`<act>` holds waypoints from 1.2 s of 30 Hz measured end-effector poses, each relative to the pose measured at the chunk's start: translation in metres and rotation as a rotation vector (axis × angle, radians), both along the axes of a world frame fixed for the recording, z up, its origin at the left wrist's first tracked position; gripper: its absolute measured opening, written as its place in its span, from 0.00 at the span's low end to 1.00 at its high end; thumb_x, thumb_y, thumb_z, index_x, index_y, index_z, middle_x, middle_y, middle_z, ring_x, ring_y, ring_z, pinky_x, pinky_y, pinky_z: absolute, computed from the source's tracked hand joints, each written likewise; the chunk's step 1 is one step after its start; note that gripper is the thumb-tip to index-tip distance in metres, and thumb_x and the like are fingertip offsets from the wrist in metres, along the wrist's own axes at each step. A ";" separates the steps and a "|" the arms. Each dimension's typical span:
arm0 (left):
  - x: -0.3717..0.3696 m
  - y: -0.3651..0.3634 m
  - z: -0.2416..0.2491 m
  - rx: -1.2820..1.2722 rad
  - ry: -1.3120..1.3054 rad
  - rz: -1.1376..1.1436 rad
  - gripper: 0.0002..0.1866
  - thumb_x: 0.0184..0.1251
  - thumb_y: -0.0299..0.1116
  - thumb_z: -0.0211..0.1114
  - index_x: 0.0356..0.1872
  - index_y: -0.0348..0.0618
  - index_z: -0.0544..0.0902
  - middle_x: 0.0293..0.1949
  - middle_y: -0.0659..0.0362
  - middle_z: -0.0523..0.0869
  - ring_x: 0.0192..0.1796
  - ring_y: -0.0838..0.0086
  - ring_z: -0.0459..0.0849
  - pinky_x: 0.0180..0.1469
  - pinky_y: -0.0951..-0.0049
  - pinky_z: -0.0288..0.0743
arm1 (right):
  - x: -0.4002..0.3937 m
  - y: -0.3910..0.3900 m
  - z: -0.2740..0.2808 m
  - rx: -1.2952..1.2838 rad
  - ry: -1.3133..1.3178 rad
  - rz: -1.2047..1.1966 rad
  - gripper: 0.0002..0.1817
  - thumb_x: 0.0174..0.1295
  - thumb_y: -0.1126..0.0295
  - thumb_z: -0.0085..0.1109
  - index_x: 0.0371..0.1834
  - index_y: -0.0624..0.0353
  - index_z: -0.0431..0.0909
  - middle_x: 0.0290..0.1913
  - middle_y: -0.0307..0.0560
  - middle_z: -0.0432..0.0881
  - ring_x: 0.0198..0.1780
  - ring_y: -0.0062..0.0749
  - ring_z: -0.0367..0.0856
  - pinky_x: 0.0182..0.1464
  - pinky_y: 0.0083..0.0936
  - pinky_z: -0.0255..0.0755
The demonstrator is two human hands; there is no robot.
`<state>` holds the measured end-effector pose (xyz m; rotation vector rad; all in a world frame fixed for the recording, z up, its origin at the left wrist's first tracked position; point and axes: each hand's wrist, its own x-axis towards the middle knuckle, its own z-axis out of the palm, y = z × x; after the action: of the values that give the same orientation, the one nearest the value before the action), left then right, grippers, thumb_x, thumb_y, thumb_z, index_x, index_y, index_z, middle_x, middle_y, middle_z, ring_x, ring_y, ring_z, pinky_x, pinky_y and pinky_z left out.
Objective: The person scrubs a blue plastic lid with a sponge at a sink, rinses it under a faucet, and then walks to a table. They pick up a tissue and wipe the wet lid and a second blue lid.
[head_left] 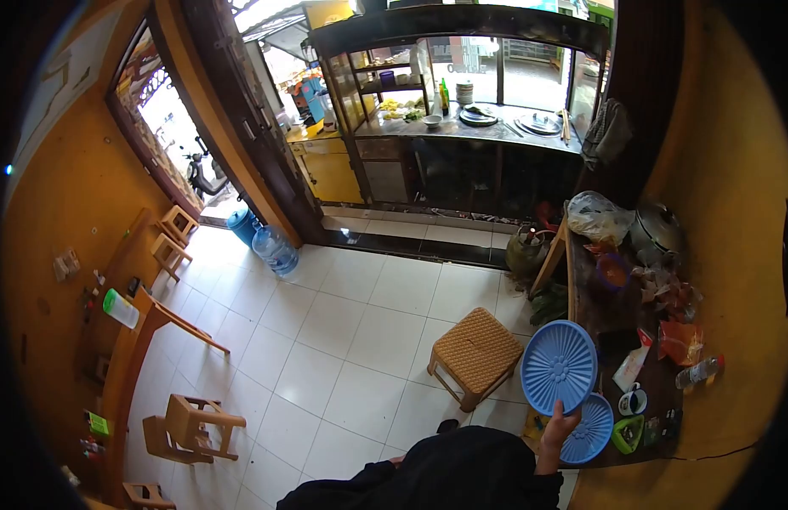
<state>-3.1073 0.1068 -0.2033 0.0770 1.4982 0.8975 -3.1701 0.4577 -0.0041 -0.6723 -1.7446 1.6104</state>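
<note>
My right hand (554, 439) grips the lower edge of a round blue plastic lid (559, 365), fluted with a flower pattern at its centre. The lid is held up and tilted, its broad face toward me. Just below it, a second round blue ribbed piece (591, 432) lies at the near end of the dark table, partly covered by my hand and the lid. Of my left hand (398, 461) only a sliver shows beside my black clothing; its fingers are hidden.
On the dark table (585, 293) are a mug (633, 399), a green dish (628, 434), a water bottle (700, 371), plastic bags (598, 218) and a pot (656, 231). A woven-top stool (476, 347) stands left of it. Farther off are a water jug (275, 250) and a food stall counter (496, 134).
</note>
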 end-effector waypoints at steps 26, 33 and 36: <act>-0.169 0.155 0.241 0.753 0.031 1.215 0.17 0.62 0.33 0.51 0.50 0.36 0.67 0.45 0.54 0.75 0.46 0.67 0.76 0.50 0.67 0.69 | -0.025 -0.049 0.069 0.631 0.009 0.771 0.34 0.40 0.68 0.64 0.56 0.54 0.64 0.54 0.56 0.65 0.57 0.49 0.62 0.56 0.37 0.58; -0.170 0.137 0.258 0.808 0.081 1.234 0.21 0.55 0.22 0.49 0.53 0.36 0.63 0.49 0.52 0.72 0.52 0.61 0.72 0.54 0.62 0.65 | -0.037 -0.039 0.081 0.854 -0.123 0.756 0.33 0.49 0.58 0.57 0.61 0.46 0.58 0.61 0.48 0.59 0.63 0.46 0.54 0.60 0.57 0.39; -0.170 0.132 0.260 0.861 0.052 1.213 0.23 0.53 0.20 0.49 0.53 0.37 0.63 0.49 0.52 0.72 0.52 0.60 0.71 0.54 0.61 0.65 | -0.043 -0.037 0.084 0.803 -0.087 0.679 0.27 0.52 0.67 0.53 0.58 0.45 0.61 0.59 0.48 0.63 0.64 0.44 0.55 0.61 0.54 0.36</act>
<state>-3.2770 0.2385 0.0566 -0.2126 1.0008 2.4832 -3.2132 0.4208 0.0803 0.2724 -2.6030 1.0670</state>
